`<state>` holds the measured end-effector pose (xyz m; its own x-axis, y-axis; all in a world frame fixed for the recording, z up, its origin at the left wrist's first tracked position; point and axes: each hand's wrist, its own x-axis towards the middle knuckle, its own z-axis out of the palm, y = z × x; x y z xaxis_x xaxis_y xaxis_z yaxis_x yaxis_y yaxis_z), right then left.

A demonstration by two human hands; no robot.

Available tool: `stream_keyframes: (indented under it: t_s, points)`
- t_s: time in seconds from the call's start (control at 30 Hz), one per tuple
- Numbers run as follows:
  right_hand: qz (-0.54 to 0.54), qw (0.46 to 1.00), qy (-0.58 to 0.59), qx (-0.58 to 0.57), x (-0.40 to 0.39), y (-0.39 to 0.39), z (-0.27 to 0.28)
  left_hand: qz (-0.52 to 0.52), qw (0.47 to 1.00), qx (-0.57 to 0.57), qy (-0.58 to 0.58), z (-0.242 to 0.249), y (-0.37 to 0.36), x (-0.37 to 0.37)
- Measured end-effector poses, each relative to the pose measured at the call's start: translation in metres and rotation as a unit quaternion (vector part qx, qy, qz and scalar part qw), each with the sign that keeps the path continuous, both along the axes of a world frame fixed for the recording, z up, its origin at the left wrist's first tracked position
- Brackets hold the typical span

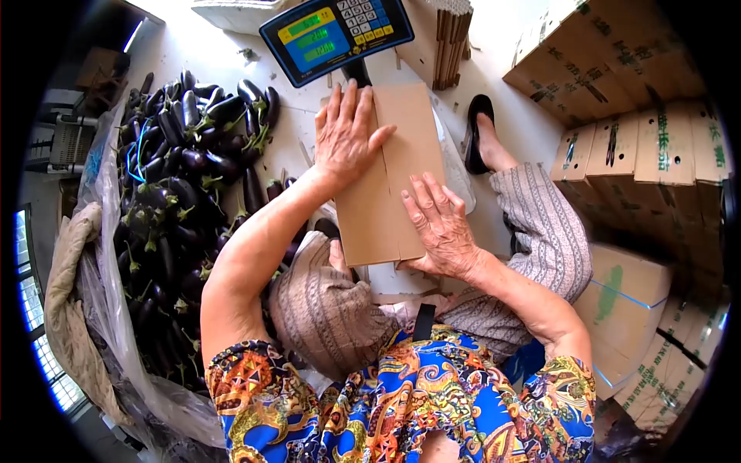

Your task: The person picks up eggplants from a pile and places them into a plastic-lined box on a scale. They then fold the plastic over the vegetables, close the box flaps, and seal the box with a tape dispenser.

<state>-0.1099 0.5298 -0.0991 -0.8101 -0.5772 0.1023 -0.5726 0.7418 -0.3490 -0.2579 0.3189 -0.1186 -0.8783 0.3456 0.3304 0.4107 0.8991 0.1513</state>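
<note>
A closed brown cardboard box (378, 208) lies between my knees, its two top flaps meeting along a middle seam. My left hand (347, 135) rests flat on the far left part of the lid, fingers spread and thumb across the seam. Near the close right corner, my right hand (440, 224) presses on the other flap, fingers stretched out and thumb by the front edge. Just beyond the box stands a digital scale display (324, 35) with green lit readouts and a keypad. Whatever the box contains is hidden.
A large heap of eggplants (193, 162) lies at the left, bordered by clear plastic sheeting (96, 285). Stacked printed cartons (648, 147) rise on the right. A strapped carton (625, 301) stands near my right knee. Flattened cardboard (451, 46) leans at the back.
</note>
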Motion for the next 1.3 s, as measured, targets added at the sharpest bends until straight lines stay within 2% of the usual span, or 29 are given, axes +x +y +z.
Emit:
stream_keyframes:
  t_s: [0.27, 0.3, 0.4, 0.43, 0.53, 0.6, 0.67, 0.77, 0.9, 1.0, 1.03, 1.07, 1.23, 1.3]
  points:
    - [0.031, 0.999, -0.032, -0.011, -0.004, 0.007, 0.009, 0.001, 0.999, 0.03, 0.013, 0.0, 0.006, -0.004]
    - [0.05, 0.998, -0.028, -0.014, -0.004, 0.01, 0.018, -0.003, 1.0, 0.026, 0.014, 0.0, 0.007, -0.006]
    - [0.07, 0.988, -0.128, -0.044, -0.016, 0.036, 0.047, 0.002, 1.0, 0.005, -0.016, 0.002, 0.009, -0.008]
    - [0.068, 0.989, -0.102, -0.082, -0.023, 0.049, 0.067, 0.002, 1.0, 0.011, 0.002, -0.001, 0.009, -0.01]
    - [-0.029, 0.997, -0.066, -0.027, -0.044, 0.085, 0.128, 0.001, 1.0, 0.024, -0.002, -0.006, 0.008, -0.016]
    - [-0.137, 0.979, -0.147, -0.027, -0.056, 0.103, 0.153, 0.004, 1.0, 0.02, 0.009, -0.007, 0.007, -0.018]
    - [-0.213, 0.95, -0.228, -0.013, -0.067, 0.127, 0.15, 0.002, 1.0, 0.022, -0.002, -0.005, 0.009, -0.019]
    - [-0.229, 0.945, -0.235, 0.011, -0.073, 0.137, 0.128, 0.008, 0.999, 0.029, -0.028, 0.003, 0.011, -0.019]
    - [-0.119, 0.98, -0.16, 0.009, -0.083, 0.124, 0.085, 0.013, 1.0, 0.018, 0.015, 0.008, 0.017, -0.022]
    - [-0.086, 0.985, -0.144, -0.032, -0.105, 0.112, 0.067, -0.01, 0.998, 0.041, 0.04, 0.007, 0.026, -0.02]
    - [-0.063, 0.99, -0.125, -0.03, -0.114, 0.115, 0.057, -0.011, 0.999, 0.045, 0.006, 0.01, 0.032, -0.017]
    - [-0.08, 0.983, -0.166, -0.021, -0.12, 0.113, 0.056, -0.01, 0.999, 0.045, -0.028, 0.014, 0.039, -0.015]
    - [-0.157, 0.98, -0.123, -0.007, -0.138, 0.105, 0.0, -0.028, 0.998, 0.027, -0.04, 0.017, 0.065, -0.018]
    - [-0.165, 0.97, -0.163, -0.076, -0.148, 0.091, -0.015, -0.025, 1.0, 0.01, -0.01, 0.012, 0.062, -0.02]
